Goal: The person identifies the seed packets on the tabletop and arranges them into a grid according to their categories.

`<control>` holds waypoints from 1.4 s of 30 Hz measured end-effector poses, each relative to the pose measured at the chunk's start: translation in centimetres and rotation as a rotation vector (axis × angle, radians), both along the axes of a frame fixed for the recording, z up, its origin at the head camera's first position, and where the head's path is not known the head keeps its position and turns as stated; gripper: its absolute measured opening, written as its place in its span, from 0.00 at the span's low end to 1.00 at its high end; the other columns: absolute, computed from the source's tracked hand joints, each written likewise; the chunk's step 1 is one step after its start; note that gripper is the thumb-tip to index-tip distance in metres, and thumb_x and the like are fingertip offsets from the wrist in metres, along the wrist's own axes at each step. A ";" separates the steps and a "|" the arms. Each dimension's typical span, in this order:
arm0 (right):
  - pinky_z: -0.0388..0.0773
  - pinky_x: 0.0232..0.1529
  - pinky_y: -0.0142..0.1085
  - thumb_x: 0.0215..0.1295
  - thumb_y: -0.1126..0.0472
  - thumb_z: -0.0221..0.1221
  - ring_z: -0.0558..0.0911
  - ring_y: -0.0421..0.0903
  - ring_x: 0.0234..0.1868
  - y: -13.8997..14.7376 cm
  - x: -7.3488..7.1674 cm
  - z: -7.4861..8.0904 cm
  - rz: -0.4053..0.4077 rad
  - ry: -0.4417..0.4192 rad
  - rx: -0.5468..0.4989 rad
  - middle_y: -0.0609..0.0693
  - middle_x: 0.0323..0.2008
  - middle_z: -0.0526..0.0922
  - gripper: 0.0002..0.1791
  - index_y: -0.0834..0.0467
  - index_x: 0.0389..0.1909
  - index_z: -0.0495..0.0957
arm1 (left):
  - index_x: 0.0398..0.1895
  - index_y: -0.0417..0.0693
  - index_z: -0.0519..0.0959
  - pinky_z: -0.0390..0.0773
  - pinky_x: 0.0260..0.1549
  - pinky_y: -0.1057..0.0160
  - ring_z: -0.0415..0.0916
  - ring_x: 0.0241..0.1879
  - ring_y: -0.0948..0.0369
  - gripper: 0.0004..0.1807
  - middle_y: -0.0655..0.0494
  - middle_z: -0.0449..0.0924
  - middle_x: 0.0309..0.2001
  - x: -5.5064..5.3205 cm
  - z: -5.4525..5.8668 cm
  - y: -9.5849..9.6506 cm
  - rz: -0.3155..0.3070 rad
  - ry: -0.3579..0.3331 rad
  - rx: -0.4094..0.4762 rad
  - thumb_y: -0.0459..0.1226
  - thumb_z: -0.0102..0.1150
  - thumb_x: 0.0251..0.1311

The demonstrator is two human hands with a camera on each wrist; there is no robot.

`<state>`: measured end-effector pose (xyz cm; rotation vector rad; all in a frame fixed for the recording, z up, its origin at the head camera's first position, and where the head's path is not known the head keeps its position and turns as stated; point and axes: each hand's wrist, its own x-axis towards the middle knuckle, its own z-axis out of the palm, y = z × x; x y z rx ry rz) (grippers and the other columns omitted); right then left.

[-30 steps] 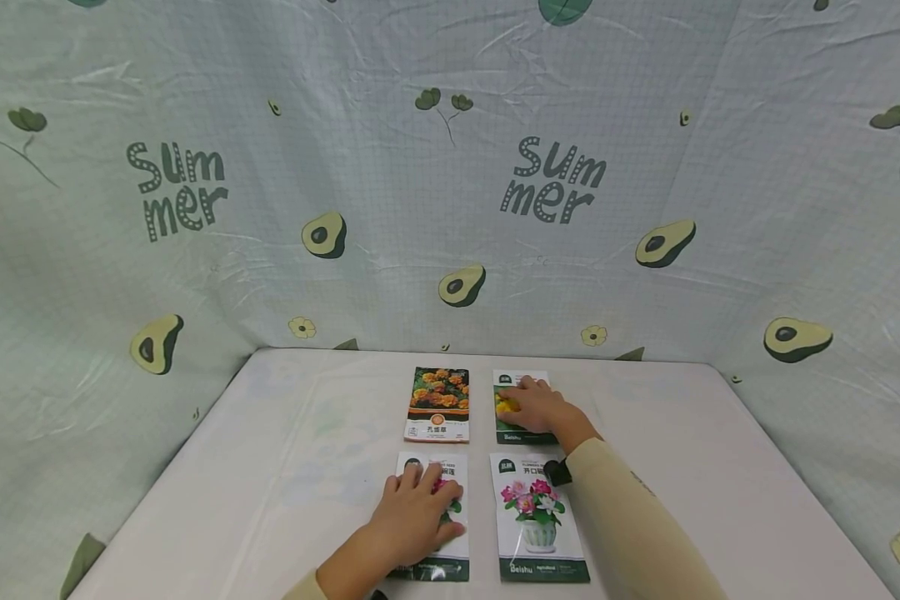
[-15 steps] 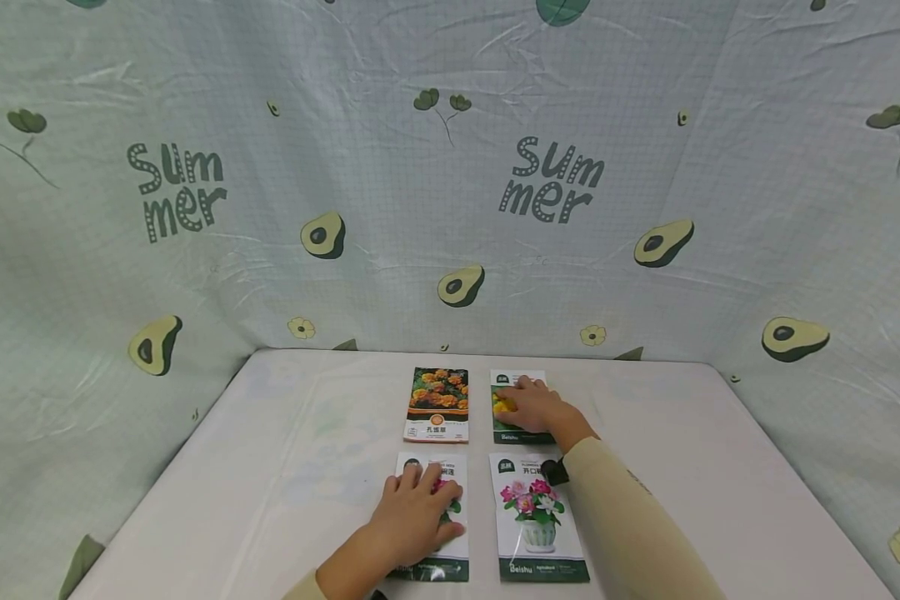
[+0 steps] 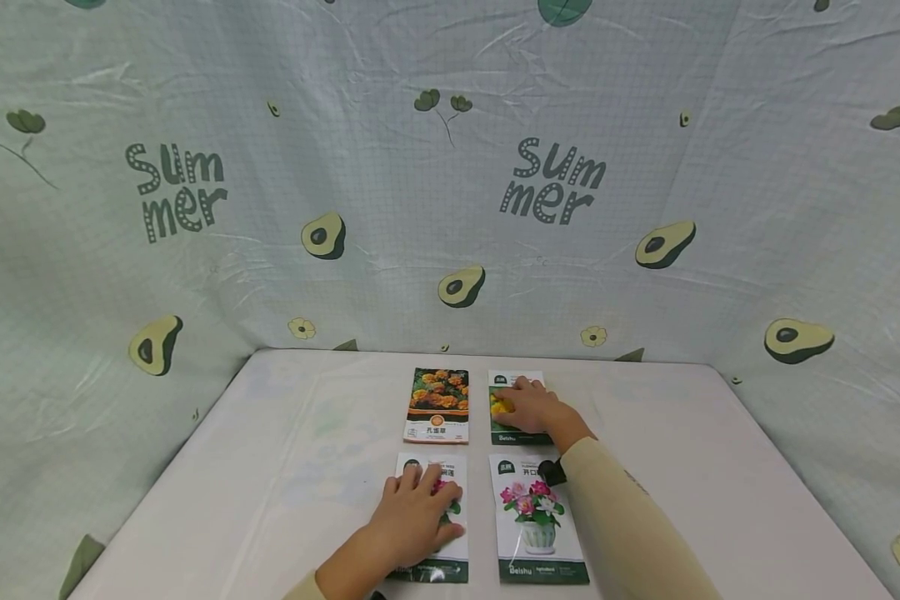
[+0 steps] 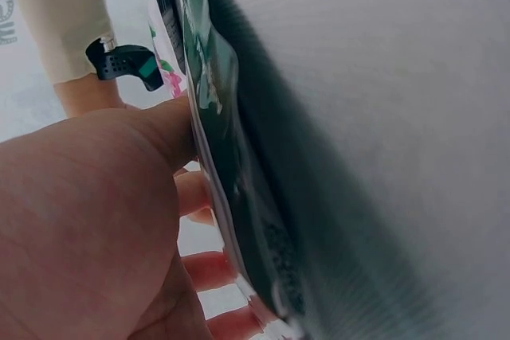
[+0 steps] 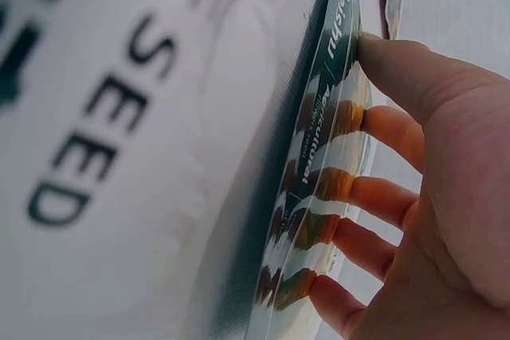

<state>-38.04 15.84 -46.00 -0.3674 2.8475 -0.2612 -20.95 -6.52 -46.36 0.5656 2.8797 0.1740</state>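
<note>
Four-cornered on the table lie several flat seed packets. My left hand [image 3: 414, 515] rests on the front-left packet [image 3: 453, 568], its fingers spread over the printed flowers. In the left wrist view the thumb and fingertips touch that packet's face [image 4: 219, 93]. At the back right, my right hand [image 3: 536, 410] presses its fingertips on a green-and-white packet with yellow flowers [image 3: 512, 437], covering much of it. The right wrist view shows the fingers spread and slightly bent against this packet's glossy front [image 5: 339, 129]. Neither hand grips a packet.
An orange marigold packet [image 3: 438, 404] lies at the back left. Below my right forearm is a white packet with pink potted flowers [image 3: 537, 533], partly covered by a dark wrist device [image 3: 551, 472]. A patterned sheet [image 3: 390, 200] hangs behind the white table [image 3: 322, 467].
The back-right packet has slid slightly left under my right hand, closer to the marigold packet. My left hand stays where it was.
</note>
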 end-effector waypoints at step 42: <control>0.63 0.72 0.60 0.70 0.39 0.61 0.67 0.57 0.68 -0.3 -0.3 0.3 -0.011 -0.045 -0.009 0.55 0.70 0.67 0.34 0.41 0.75 0.68 | 0.62 0.67 0.76 0.68 0.56 0.37 0.64 0.61 0.46 0.28 0.51 0.68 0.67 -0.2 -0.1 -0.3 -0.026 0.017 -0.008 0.65 0.58 0.64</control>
